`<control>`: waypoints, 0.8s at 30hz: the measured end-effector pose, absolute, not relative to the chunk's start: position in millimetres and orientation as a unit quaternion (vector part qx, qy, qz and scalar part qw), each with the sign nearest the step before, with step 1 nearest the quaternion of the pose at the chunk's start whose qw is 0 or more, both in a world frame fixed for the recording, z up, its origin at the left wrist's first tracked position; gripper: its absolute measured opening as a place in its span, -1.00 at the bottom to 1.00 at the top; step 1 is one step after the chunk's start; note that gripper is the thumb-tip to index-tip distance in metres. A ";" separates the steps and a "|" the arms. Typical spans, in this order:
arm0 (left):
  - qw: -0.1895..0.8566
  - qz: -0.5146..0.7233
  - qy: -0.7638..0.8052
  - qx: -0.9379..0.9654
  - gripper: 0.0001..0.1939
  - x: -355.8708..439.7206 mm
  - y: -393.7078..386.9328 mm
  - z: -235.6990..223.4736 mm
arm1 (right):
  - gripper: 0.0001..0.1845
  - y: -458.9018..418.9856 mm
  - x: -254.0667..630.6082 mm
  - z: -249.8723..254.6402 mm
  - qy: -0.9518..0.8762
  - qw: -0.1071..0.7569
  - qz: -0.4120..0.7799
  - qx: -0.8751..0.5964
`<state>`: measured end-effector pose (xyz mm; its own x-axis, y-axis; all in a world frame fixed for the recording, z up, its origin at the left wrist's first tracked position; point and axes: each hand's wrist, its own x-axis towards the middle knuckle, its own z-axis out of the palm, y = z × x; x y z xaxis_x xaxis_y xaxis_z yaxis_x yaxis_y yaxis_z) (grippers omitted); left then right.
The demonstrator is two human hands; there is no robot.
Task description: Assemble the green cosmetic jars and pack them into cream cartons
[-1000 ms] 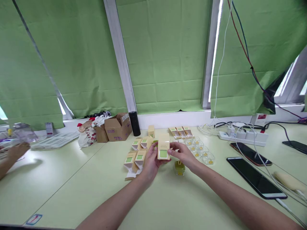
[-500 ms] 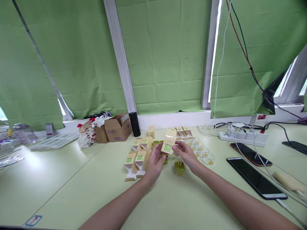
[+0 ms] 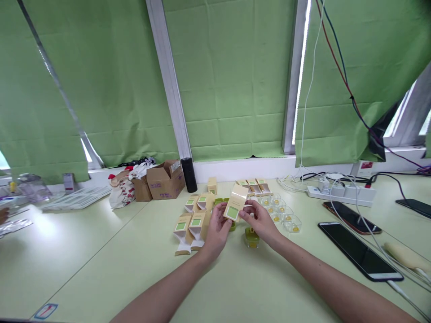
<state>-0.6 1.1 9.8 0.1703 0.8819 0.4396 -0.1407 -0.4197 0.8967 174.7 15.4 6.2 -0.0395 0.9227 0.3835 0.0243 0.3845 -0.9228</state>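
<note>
A small beige carton with a green window [image 3: 235, 204] is held up over the table between my two hands. My left hand [image 3: 217, 229] grips its left side, thumb toward the front. At its right edge, the fingers of my right hand [image 3: 259, 217] are closed on it. A small clear jar with an olive-green lid [image 3: 252, 237] stands on the table just below my right hand. Several open beige cartons [image 3: 196, 222] lie to the left of my left hand. More green-lidded jars [image 3: 232, 226] are partly hidden behind the hands.
Clear containers with yellow bits [image 3: 279, 208] stand in rows behind my right hand, near more cartons [image 3: 254, 186]. Phones [image 3: 358, 249], cables and a power strip [image 3: 341, 194] lie to the right. A cardboard box [image 3: 166, 180] and a black cylinder [image 3: 189, 175] stand at the back.
The carton has shifted slightly left and down, and its top flap shows more. My right hand has moved a little left along with it.
</note>
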 end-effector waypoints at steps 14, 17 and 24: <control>0.446 0.569 0.326 0.610 -0.59 0.9 0.1 12.6 | -0.45 13.0 175.6 6.0 -0.605 0.560 0.410 -0.390; 0.443 0.571 0.319 0.613 -0.58 0.5 1.0 11.0 | -0.45 12.9 175.7 5.9 -0.604 0.560 0.411 -0.390; 0.455 0.565 0.301 0.619 -0.58 -1.6 -2.1 10.8 | -0.40 15.1 177.2 4.5 -0.584 0.566 0.425 -0.397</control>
